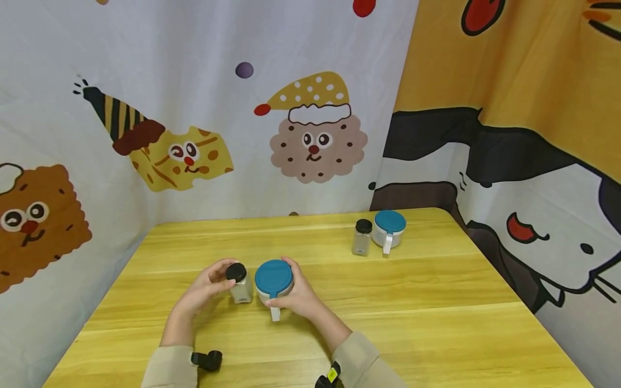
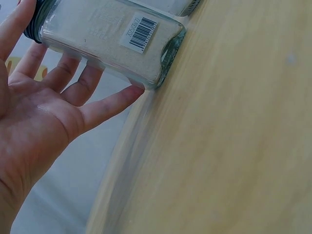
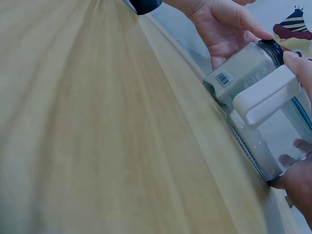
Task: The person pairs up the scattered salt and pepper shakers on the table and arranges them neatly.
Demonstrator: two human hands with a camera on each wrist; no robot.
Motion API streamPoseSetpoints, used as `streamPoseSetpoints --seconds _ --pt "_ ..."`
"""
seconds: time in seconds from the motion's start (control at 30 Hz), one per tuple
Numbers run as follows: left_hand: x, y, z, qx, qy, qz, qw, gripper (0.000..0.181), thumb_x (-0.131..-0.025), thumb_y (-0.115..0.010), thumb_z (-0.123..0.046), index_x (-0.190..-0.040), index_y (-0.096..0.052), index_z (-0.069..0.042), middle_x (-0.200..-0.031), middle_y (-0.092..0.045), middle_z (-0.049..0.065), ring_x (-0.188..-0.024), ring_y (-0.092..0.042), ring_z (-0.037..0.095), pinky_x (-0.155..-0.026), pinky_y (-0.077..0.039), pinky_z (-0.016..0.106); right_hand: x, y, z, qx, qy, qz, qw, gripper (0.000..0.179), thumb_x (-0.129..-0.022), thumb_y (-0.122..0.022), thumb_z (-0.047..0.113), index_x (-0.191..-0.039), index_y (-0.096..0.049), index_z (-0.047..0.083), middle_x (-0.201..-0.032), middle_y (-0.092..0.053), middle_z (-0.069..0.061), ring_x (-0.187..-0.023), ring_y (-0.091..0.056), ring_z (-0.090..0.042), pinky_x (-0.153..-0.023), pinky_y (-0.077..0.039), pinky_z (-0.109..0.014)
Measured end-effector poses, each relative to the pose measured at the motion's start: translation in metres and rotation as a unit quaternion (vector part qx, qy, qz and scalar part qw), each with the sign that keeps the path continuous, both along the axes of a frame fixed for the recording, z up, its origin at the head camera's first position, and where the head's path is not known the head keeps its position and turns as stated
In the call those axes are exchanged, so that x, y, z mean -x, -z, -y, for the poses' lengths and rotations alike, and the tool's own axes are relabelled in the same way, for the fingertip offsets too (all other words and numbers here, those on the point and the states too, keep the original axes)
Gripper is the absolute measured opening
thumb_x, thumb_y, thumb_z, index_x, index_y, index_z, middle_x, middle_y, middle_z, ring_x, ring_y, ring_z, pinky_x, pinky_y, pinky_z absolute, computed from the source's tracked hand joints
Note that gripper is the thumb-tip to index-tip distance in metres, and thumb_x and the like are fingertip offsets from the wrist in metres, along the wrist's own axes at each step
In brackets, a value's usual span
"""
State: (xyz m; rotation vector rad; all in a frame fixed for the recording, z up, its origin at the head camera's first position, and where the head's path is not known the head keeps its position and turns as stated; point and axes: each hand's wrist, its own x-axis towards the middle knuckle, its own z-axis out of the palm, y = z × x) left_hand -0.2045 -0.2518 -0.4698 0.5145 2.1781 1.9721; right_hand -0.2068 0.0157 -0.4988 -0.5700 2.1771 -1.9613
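On the near left half of the table, my left hand (image 1: 201, 291) grips a clear square glass jar (image 1: 242, 291) with a black lid (image 1: 236, 271). My thumb lies at that lid, and the fingers reach behind the jar. A pale filling and a barcode label (image 2: 140, 32) show through in the left wrist view. Just right of it, my right hand (image 1: 303, 293) holds a clear seasoning pot (image 1: 264, 296) with a blue lid (image 1: 274, 276). The right thumb is near the top of its white handle (image 3: 265, 97), with fingers around the far side. Both containers stand upright, side by side.
At the back right of the wooden table (image 1: 436, 323) stand another black-lidded jar (image 1: 361, 243) and another blue-lidded pot (image 1: 389, 222), its white handle facing me. A printed curtain (image 1: 204, 43) hangs behind the table's far edge.
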Motion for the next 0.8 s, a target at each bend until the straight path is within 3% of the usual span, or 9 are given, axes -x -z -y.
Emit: streamPoseSetpoints --seconds 0.67,0.8 --pt "0.000 -0.002 -0.001 -0.012 0.019 0.002 0.9997 0.048 -0.091 -0.061 0.000 -0.133 -0.041 0.009 -0.116 -0.059 0.004 -0.103 -0.055 0.017 -0.086 -0.046 0.031 0.000 0.003 -0.004 -0.008 -0.015 -0.016 0.9997 0.106 -0.071 -0.087 0.018 -0.152 -0.019 0.023 -0.146 -0.037 -0.010 -0.129 -0.040 -0.031 -0.104 -0.028 -0.056" --pt "0.001 -0.001 -0.002 -0.005 0.020 -0.009 0.9997 0.046 -0.092 -0.061 -0.001 -0.134 -0.042 0.007 -0.116 -0.058 0.006 -0.103 -0.055 0.017 -0.085 -0.047 0.030 -0.010 -0.018 -0.008 -0.009 -0.027 -0.014 0.9995 0.105 -0.073 -0.085 0.013 -0.153 -0.017 0.013 -0.146 -0.036 -0.016 -0.130 -0.038 -0.034 -0.105 -0.026 -0.056"
